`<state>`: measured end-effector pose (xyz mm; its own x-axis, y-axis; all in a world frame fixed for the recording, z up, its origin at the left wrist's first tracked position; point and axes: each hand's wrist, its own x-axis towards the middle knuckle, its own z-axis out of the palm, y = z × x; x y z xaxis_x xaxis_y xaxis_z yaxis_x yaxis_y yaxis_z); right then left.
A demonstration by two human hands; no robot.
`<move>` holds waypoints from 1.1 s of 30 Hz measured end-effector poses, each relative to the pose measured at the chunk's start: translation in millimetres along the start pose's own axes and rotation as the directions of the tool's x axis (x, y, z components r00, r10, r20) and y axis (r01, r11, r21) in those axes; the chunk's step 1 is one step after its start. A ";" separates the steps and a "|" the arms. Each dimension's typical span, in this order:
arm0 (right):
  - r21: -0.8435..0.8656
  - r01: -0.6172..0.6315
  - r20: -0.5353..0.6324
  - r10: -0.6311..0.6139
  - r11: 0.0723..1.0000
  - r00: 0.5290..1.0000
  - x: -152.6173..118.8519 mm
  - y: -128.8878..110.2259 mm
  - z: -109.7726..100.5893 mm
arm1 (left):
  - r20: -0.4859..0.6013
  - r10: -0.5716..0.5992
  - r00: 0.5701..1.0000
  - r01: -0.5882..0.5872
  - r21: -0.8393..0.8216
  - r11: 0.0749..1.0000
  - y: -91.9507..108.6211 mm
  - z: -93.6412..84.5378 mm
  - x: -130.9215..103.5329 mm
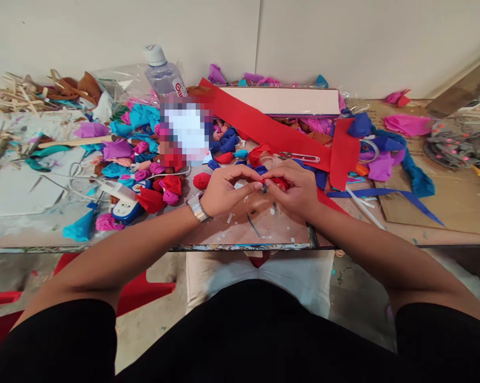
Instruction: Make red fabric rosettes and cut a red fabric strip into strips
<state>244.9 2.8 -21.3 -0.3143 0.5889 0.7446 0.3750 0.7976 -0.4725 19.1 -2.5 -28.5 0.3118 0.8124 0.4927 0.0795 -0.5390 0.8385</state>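
Observation:
My left hand (229, 190), with a metal watch (199, 207) on the wrist, is closed in a pinch, thumb against fingertips. It meets my right hand (296, 187) over the table's front part. A small piece of red fabric or crepe paper (279, 182) is pinched between the hands, mostly covered by my fingers; a bit of dark blue shows beside it. Just beyond my right hand lie thread snips (301, 157) with a pale handle. Behind them stretches a wide red strip (259, 119), and a shorter red strip (341, 157) lies to the right.
Left of my hands are heaped colourful rosettes and scraps (120, 149), a blue power strip (126, 207) with a white plug and cable, and green-handled pliers (50, 151). A water bottle (164, 77) stands behind. Rightward lie a blue ribbon (407, 198), a tape roll (370, 151) and a pin holder (449, 146).

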 end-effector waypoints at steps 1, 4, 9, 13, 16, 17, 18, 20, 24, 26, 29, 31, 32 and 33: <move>0.004 -0.006 0.001 0.006 1.000 1.000 0.2 -0.6 -0.2 | -0.001 -0.012 1.000 0.012 0.008 1.000 -0.5 0.1 -0.6; 0.012 -0.008 0.002 0.008 1.000 1.000 0.5 -2.3 -0.4 | -0.012 -0.019 1.000 0.019 0.035 0.999 0.3 0.4 -1.9; 0.050 -0.005 0.005 0.004 0.999 1.000 0.5 -2.4 -0.5 | -0.021 0.012 1.000 -0.011 0.062 0.998 3.9 -0.1 -1.1; 0.085 -0.057 0.065 0.051 0.995 0.997 0.7 -2.0 -1.2 | -0.023 0.027 0.999 -0.025 0.082 0.996 2.6 -1.2 -0.2; 0.109 -0.081 0.101 0.070 0.991 0.992 0.1 -1.3 -1.2 | -0.010 0.038 0.999 -0.036 0.094 0.995 0.4 -2.2 0.8; 0.119 -0.084 0.111 0.071 0.989 0.991 -0.3 -1.0 -1.0 | -0.001 0.049 0.999 -0.048 0.097 0.994 0.0 -2.5 1.3; 0.130 -0.089 0.119 0.074 0.988 0.990 -0.7 -0.5 -0.9 | 0.007 0.064 0.998 -0.065 0.099 0.993 -0.2 -2.8 1.9; 0.153 -0.102 0.134 0.082 0.983 0.988 -1.3 0.4 -0.6 | 0.020 0.095 0.995 -0.097 0.104 0.990 0.7 -3.4 3.3; 0.186 -0.130 0.138 0.105 0.974 0.985 -1.5 1.2 0.2 | 0.022 0.142 0.990 -0.144 0.154 0.978 6.1 -4.6 5.7; 0.199 -0.153 0.139 0.127 0.968 0.982 -1.2 1.0 0.9 | 0.007 0.170 0.985 -0.168 0.190 0.967 8.5 -5.0 6.3; 0.213 -0.205 0.153 0.175 0.955 0.973 -0.9 0.5 2.1 | -0.030 0.199 0.980 -0.187 0.224 0.956 9.1 -5.2 6.6; 0.214 -0.223 0.161 0.191 0.951 0.968 -0.8 0.3 3.0 | -0.046 0.207 0.977 -0.191 0.235 0.953 7.9 -5.2 6.4; 0.208 -0.223 0.165 0.191 0.952 0.968 -0.9 0.2 3.4 | -0.050 0.207 0.977 -0.190 0.237 0.953 7.1 -5.1 6.2; 0.201 -0.220 0.168 0.188 0.955 0.968 -0.9 0.2 3.7 | -0.053 0.205 0.977 -0.187 0.240 0.953 6.5 -5.1 5.9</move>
<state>242.0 2.9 -23.9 -0.3803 0.7419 0.5523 0.2523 0.6577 -0.7097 16.7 -0.1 -19.0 0.2710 0.6953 0.6656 0.2444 -0.7186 0.6511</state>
